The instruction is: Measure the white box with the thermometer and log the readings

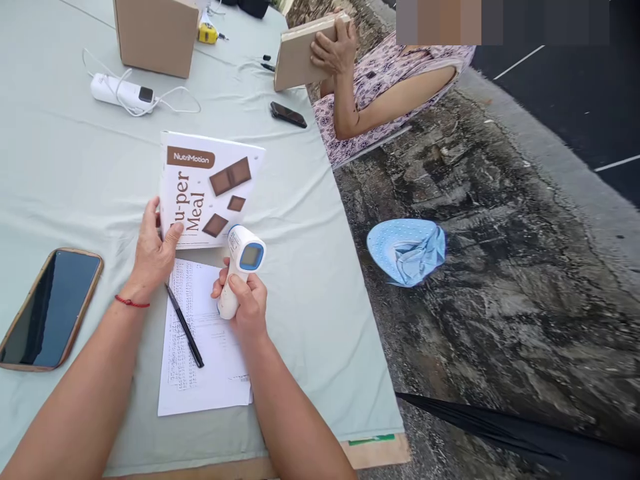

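Observation:
My left hand [157, 247] grips the lower left edge of a white box [233, 150] printed with "NutriMotion" and brown chocolate squares, its thumb over the front. In my right hand [246, 297] is a white infrared thermometer [245, 252] with a blue-rimmed screen, its handle wrapped by my fingers. The thermometer's head is close to the box's lower right corner; I cannot tell whether they touch. Below both hands lie written sheets of paper [215, 380] with a black pen [185, 327] across them.
A large phone [50, 310] lies at left on the pale green cloth [310, 320]. Farther back are a white corded device [120, 92], a cardboard box [156, 37], a yellow tool [208, 32] and a small black phone [289, 115]. Another person's hand [337, 50] holds a brown box [300, 57]. A blue hat [407, 250] lies on the ground.

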`<action>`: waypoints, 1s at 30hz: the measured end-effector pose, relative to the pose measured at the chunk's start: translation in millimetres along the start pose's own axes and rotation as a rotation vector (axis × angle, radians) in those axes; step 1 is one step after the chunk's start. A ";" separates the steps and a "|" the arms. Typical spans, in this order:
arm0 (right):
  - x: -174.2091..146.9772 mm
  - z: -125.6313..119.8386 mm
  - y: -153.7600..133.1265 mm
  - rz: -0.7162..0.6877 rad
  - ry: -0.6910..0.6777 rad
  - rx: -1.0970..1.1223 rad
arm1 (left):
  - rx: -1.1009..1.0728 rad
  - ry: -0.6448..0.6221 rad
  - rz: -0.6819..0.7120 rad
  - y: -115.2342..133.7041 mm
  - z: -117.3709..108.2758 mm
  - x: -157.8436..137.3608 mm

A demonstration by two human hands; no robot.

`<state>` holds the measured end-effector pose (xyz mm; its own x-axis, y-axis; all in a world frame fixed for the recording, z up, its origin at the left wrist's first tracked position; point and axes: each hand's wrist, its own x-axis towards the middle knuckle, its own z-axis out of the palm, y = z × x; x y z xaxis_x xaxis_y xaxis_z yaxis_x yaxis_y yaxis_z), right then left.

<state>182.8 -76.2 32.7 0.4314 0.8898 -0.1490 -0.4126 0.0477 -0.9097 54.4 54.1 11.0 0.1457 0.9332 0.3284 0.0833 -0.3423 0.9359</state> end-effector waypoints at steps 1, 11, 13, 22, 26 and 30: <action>0.8 -0.7 -0.6 -0.008 0.018 -0.006 | 0.003 0.011 0.003 0.7 -2.6 1.2; 3.6 -5.2 -7.8 -0.101 0.097 -0.054 | 0.021 0.021 0.008 23.2 -11.3 9.7; 6.7 -11.0 -9.6 -0.117 0.099 -0.118 | 0.021 0.012 0.006 23.4 -11.1 10.1; 36.1 -79.3 -8.8 -0.218 0.402 -1.247 | 0.147 -0.036 -0.070 18.7 -5.7 7.0; 26.0 -69.7 -5.2 -0.531 0.419 -1.365 | 0.240 -0.036 -0.072 19.9 -0.5 1.3; 2.7 -33.6 -3.0 -0.760 0.158 -1.243 | 0.331 0.025 -0.136 20.7 1.5 -3.1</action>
<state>212.1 -89.3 22.0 0.3394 0.7679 0.5432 0.8565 -0.0136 -0.5159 57.2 43.9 29.1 0.0875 0.9737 0.2102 0.4155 -0.2275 0.8807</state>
